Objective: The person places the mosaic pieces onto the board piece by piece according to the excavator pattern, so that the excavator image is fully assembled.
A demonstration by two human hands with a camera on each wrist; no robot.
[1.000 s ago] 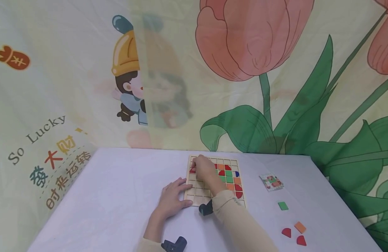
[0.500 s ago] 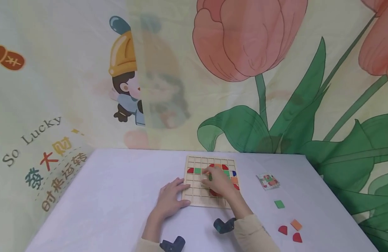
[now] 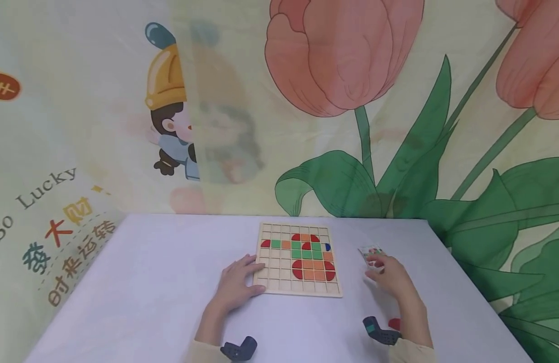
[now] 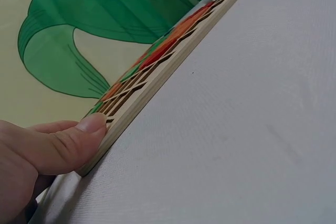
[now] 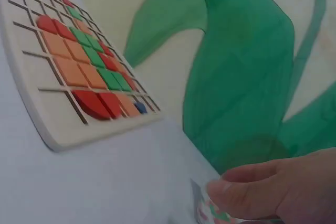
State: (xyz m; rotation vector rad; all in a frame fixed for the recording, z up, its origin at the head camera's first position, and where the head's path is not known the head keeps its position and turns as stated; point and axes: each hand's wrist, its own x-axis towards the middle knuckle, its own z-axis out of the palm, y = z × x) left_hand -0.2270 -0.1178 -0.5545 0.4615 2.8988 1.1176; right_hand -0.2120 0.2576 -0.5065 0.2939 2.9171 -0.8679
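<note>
A square wooden grid board [image 3: 274, 283] lies on the white table, with red, green, orange and blue pieces in its cells. My left hand [image 3: 236, 282] rests at its left edge; in the left wrist view the thumb [image 4: 92, 123] lies on the rim near the corner. Orange tile [image 3: 286, 245] sits in the row beside a green tile [image 3: 276, 244] and a red piece [image 3: 265, 244]. Right of the board, my right hand [image 3: 392, 275] has its bent fingers right at a small printed card [image 3: 365, 250], partly covering it. I cannot tell whether they pinch the card.
A loose red piece [image 3: 394, 324] lies on the table, partly hidden by the right forearm and its wrist camera [image 3: 380, 331]. Another wrist camera [image 3: 240, 349] is on the left wrist. A printed curtain [image 3: 234, 126] hangs behind the table's far edge.
My right hand has left the board and moved right to the card. An orange tile now shows in the cell beside the green one. The left hand stays at the board's edge.
</note>
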